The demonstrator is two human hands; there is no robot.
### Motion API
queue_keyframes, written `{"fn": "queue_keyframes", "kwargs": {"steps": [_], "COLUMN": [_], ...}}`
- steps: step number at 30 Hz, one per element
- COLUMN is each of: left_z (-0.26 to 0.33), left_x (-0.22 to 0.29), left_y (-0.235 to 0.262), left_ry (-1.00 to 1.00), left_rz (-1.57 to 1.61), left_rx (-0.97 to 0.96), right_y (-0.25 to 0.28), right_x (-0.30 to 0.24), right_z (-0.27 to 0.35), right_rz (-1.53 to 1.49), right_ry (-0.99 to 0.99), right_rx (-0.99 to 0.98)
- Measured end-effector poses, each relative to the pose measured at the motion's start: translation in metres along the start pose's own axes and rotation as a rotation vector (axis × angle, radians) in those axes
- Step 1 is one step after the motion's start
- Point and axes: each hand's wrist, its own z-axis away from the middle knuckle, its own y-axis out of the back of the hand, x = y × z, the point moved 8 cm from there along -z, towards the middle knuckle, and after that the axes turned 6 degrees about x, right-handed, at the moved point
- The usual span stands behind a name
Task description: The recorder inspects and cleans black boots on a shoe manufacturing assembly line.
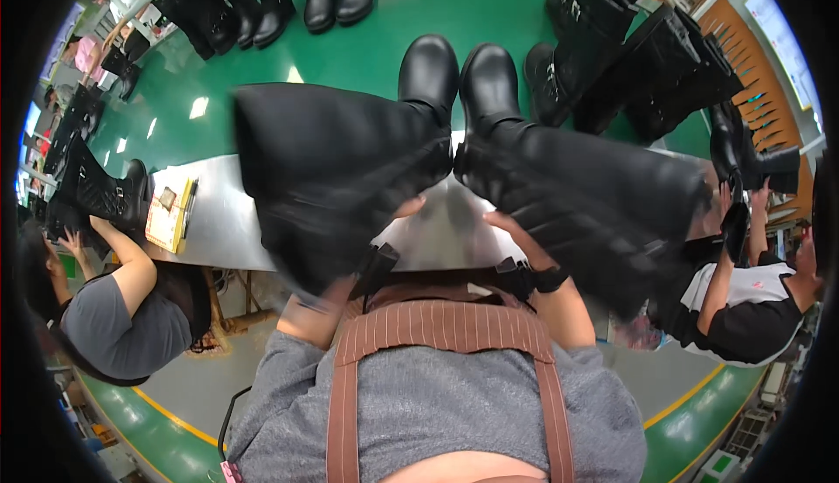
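Two tall black leather boots lie before me, toes pointing away and shafts spread outward toward me. The left boot's (pixel 336 146) wide shaft opening is at the left, and its shaft hides most of my left hand (pixel 411 207); only some fingertips show at its inner edge. My right hand (pixel 523 240) is against the inner side of the right boot (pixel 594 177), fingers partly hidden beneath the shaft. Both hands appear to grip the shafts, which are smeared by motion. The boots' heels come close together above the steel table edge (pixel 450 229).
A green work surface (pixel 262 116) stretches ahead. Several black boots (pixel 253 2) stand at the far left, more buckled boots (pixel 603 55) at the right. A yellow notepad with a pen (pixel 172 212) lies left. Co-workers sit on both sides, the left one (pixel 131 308) handling a boot.
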Motion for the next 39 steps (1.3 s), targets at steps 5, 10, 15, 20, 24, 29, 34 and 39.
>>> {"fn": "queue_keyframes", "kwargs": {"steps": [5,10,15,20,24,29,34,39], "left_z": [-0.044,-0.053,-0.065,-0.082,-0.087,-0.091,-0.089,-0.087], "left_x": [-0.100,-0.078,-0.084,-0.115,-0.081,-0.097,-0.102,-0.106], "left_y": [0.041,-0.013,0.006,0.017,0.006,0.025,0.041,0.042], "left_ry": [0.066,0.443,0.412,0.432,0.454,0.377,0.242,0.245], "left_rz": [0.516,1.245,1.001,1.060,1.248,1.516,1.165,1.149], "left_rx": [0.070,-0.190,0.051,-0.097,-0.177,0.115,0.265,0.296], "right_y": [0.012,-0.018,-0.028,-0.055,-0.059,-0.052,-0.039,-0.031], "right_x": [0.042,0.077,0.104,0.125,0.120,0.124,0.145,0.146], "right_z": [-0.022,-0.034,-0.051,-0.059,-0.069,-0.063,-0.052,-0.053], "right_rz": [-0.710,-1.145,-1.087,-1.317,-1.584,-1.653,-1.470,-1.370], "right_ry": [-0.264,-0.448,-0.507,-0.735,-0.684,-0.698,-0.713,-0.674], "right_rx": [0.180,0.095,0.062,0.040,-0.077,0.208,0.320,0.384]}}
